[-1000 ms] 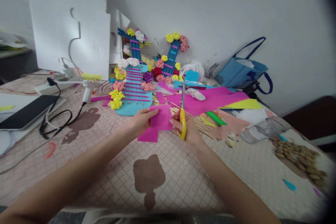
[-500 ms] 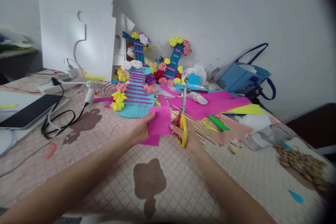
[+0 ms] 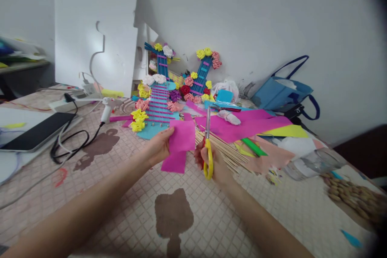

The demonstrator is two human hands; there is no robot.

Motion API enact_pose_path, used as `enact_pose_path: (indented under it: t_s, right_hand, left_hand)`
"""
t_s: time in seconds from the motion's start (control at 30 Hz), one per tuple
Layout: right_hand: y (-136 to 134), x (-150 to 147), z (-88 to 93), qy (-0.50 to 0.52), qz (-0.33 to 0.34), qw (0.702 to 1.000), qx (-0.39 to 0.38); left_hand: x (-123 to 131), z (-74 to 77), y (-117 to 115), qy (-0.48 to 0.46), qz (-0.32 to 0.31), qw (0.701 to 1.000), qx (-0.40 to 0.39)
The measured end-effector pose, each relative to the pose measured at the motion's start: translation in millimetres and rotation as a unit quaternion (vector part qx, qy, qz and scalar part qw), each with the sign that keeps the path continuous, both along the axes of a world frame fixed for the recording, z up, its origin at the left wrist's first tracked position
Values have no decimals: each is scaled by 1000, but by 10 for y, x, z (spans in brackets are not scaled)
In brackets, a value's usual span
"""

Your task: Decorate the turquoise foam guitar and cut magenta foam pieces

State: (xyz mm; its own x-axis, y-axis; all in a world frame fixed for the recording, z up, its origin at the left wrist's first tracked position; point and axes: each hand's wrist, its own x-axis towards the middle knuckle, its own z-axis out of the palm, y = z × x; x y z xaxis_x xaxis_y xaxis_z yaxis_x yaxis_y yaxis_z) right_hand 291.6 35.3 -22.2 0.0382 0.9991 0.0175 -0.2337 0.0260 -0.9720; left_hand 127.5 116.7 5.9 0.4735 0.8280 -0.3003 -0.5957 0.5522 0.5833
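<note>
Between thumb and fingers, my left hand (image 3: 160, 145) pinches the left edge of a square of magenta paper (image 3: 182, 135). Below it a second magenta strip (image 3: 174, 162) shows; whether it lies on the table or hangs from the hand I cannot tell. My right hand (image 3: 213, 159) is closed around scissors (image 3: 208, 145) with yellow and red handles, blades pointing up and away from me. The scissors are just right of the paper, apart from it. Behind the paper stands a blue paper guitar (image 3: 159, 102) with magenta strips and paper flowers.
Thin wooden sticks (image 3: 228, 151) and a large magenta sheet (image 3: 242, 123) lie right of centre. A glue gun (image 3: 107, 109) with its cable and a black tablet (image 3: 38, 131) are on the left. A clear jar (image 3: 314, 163), nuts (image 3: 350, 193) and a blue bag (image 3: 281, 90) are at the right.
My right hand has come off the paper's right edge and moved slightly down with the scissors. The paper has shifted a little left, uncovering more of the strip below. The view has tilted slightly.
</note>
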Motion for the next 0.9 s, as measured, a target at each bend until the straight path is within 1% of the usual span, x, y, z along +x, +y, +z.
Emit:
enact_pose_path:
  t_s: [0.1, 0.17, 0.23, 0.4, 0.6, 0.73, 0.9]
  right_hand:
    - [-57, -24, -43, -28, 37, 999, -6]
    - [-91, -44, -70, -54, 62, 997, -10]
    - [-120, -62, -104, -88, 74, 993, -14]
    - [-155, -85, -211, -159, 79, 984, -18]
    - [-183, -123, -223, -180, 97, 979, -10]
    - [-184, -135, -237, -166, 97, 981, -1]
    - [-172, -135, -239, -164, 91, 982, -12]
  left_hand:
    - [-67, 137, 70, 3, 31, 999, 5]
    - [-110, 199, 108, -3, 46, 999, 10]
    - [-150, 235, 138, -15, 53, 998, 13]
    - [-215, 285, 171, -31, 71, 997, 17]
    - [-227, 303, 170, -45, 82, 995, 30]
    - [-228, 269, 176, -55, 83, 994, 43]
    - [-228, 232, 194, -62, 80, 993, 53]
